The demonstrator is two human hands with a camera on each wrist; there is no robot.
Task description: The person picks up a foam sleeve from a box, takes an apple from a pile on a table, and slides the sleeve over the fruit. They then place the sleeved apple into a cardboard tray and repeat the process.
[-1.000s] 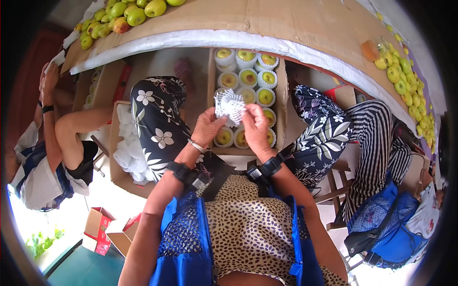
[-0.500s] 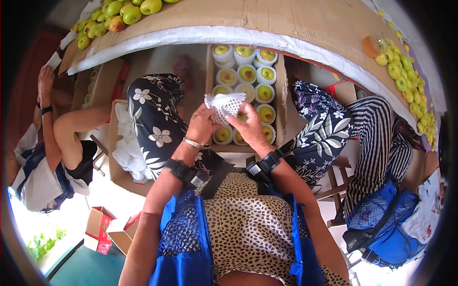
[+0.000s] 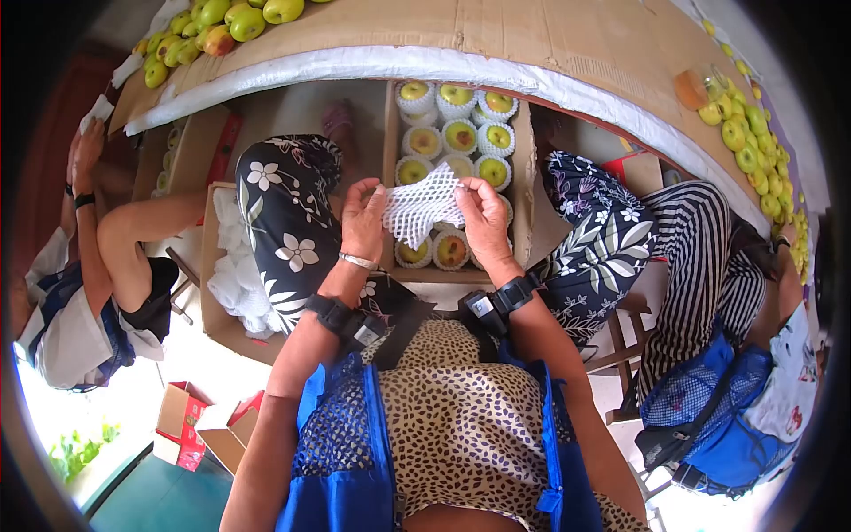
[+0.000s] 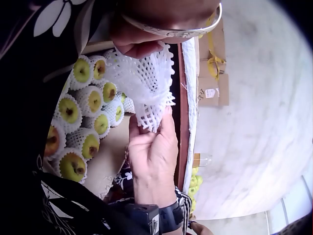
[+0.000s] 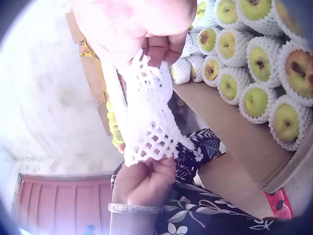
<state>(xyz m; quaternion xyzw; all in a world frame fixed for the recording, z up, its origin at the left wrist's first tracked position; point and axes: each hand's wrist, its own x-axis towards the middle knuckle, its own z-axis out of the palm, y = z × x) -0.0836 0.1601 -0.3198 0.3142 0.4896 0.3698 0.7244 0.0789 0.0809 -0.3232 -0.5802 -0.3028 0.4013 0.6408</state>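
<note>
A white foam fruit net (image 3: 424, 206) is stretched flat between my two hands, over a cardboard box (image 3: 523, 191) of apples. My left hand (image 3: 362, 223), with a silver bangle, pinches its left end between thumb and fingers. The opposite end is pinched by my right hand (image 3: 487, 226). In the right wrist view the foam net (image 5: 151, 112) shows its open mesh and looks to have nothing inside. Yellow-green apples (image 3: 460, 135) sit in rows in the box, each in its own white foam sleeve; some are hidden behind the net and hands.
Beyond the box, a cardboard-covered table (image 3: 532, 35) with a white padded edge carries loose apples (image 3: 248, 25). At left, a carton (image 3: 217, 306) holds white foam nets (image 3: 239, 275). One person's forearms (image 3: 84, 168) show at far left; another person in striped trousers (image 3: 696, 266) sits at right.
The foam net was bunched up between the fingers; now it is pulled out wide and flat. My hands have moved apart, one at each end of it.
</note>
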